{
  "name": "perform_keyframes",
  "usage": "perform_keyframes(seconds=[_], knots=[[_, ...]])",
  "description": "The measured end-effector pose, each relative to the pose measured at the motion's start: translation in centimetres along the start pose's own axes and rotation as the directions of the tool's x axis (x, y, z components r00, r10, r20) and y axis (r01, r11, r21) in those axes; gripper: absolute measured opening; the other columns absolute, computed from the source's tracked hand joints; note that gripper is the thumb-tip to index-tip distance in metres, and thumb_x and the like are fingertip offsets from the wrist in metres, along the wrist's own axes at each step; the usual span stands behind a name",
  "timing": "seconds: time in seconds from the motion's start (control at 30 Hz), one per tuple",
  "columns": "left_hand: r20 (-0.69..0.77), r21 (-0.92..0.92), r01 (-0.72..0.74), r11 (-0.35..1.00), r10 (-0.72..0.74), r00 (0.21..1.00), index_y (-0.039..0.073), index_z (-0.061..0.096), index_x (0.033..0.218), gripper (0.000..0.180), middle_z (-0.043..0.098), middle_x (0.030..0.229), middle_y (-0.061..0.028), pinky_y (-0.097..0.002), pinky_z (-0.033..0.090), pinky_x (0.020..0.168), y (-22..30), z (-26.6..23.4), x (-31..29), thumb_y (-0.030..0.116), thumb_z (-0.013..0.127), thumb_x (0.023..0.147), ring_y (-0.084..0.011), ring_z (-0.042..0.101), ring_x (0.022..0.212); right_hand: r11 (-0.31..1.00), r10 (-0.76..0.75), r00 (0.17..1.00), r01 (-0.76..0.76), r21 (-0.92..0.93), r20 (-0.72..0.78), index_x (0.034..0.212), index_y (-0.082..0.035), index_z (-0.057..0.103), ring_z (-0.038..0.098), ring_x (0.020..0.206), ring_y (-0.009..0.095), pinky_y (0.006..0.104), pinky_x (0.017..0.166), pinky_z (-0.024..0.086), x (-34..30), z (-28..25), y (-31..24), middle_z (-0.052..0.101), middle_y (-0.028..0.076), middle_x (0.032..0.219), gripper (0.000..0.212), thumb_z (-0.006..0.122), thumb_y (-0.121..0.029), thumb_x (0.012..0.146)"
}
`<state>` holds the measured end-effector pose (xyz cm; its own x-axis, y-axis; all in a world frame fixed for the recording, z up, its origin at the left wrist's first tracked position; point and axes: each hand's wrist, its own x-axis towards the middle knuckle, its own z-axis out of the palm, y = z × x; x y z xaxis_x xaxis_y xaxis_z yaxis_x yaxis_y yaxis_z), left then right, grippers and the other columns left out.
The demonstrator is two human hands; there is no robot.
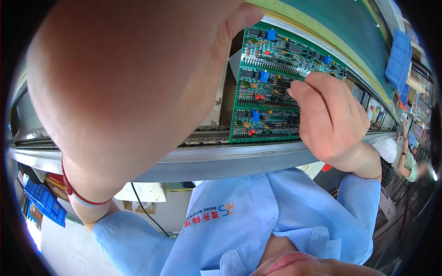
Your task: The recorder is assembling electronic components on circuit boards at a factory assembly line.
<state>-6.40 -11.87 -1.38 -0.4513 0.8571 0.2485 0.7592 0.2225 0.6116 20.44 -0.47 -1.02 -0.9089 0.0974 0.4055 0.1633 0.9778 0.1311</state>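
A green circuit board panel (271, 99) with three rows of parts lies in front of me. Blue square components, small red parts and black chips fill its rows. My right hand (331, 117) is over the panel's right side, thumb and fingers pinched together beside a black chip (284, 83) in the middle row. Whatever those fingertips may grip is hidden. Very close and blurred, my left hand (147, 87) covers much of the upper left. One fingertip shows near the panel's top left corner; the other fingers are out of sight.
A metal rail (221, 161) with a chain (207, 136) runs along the near side of the panel. Past the far rail is a green surface (331, 20). Blue bins (398, 60) stand at right, another blue bin (43, 202) at lower left. A person (407, 163) is in the right background.
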Motion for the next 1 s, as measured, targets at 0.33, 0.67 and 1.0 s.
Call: perform_keyframes(seconds=[0.33, 0.67, 1.0], knots=[[-0.017, -0.035, 0.005, 0.999, -0.005, 1.0, -0.004, 0.073, 0.094, 0.011, 0.07, 0.078, -0.0125, -0.0282, 0.05, 0.069, 1.2, -0.7, 0.5, -0.002, 0.071, 0.083, -0.0177, 0.065, 0.071, 0.996, -0.058, 0.996, 0.052, 0.079, 0.075, 0.089, 0.002, 0.073, 0.057, 0.058, 0.016, 0.0258, 0.047, 0.044, 0.2, -1.8, 1.8, 0.063, 0.009, 0.082, 0.024, 0.072, -0.006, 0.065], [-0.152, 0.127, -0.012, 0.992, 0.031, 0.988, -0.005, 0.073, 0.094, 0.01, 0.07, 0.078, -0.0141, -0.0275, 0.051, 0.068, 0.1, -2.7, 7.6, -0.002, 0.07, 0.084, -0.0175, 0.067, 0.073, 0.743, 0.167, 0.982, -0.185, 0.643, 0.089, 0.096, 0.001, 0.067, 0.066, 0.079, 0.031, 0.0389, 0.07, 0.052, 13.5, 5.7, 7.1, 0.066, 0.014, 0.088, 0.013, 0.069, -0.005, 0.086], [-0.026, 0.284, -0.211, 0.935, 0.228, 0.973, -0.004, 0.073, 0.09, 0.008, 0.07, 0.075, -0.0118, -0.028, 0.05, 0.064, 0.8, -1.7, 7.4, 0.001, 0.073, 0.084, -0.0163, 0.065, 0.069, 0.823, 0.208, 0.97, -0.242, 0.514, 0.123, 0.092, 0.002, 0.067, 0.064, 0.077, 0.031, 0.0395, 0.071, 0.05, 16.9, 9.0, 6.6, 0.067, 0.016, 0.082, 0.015, 0.067, -0.013, 0.09]])
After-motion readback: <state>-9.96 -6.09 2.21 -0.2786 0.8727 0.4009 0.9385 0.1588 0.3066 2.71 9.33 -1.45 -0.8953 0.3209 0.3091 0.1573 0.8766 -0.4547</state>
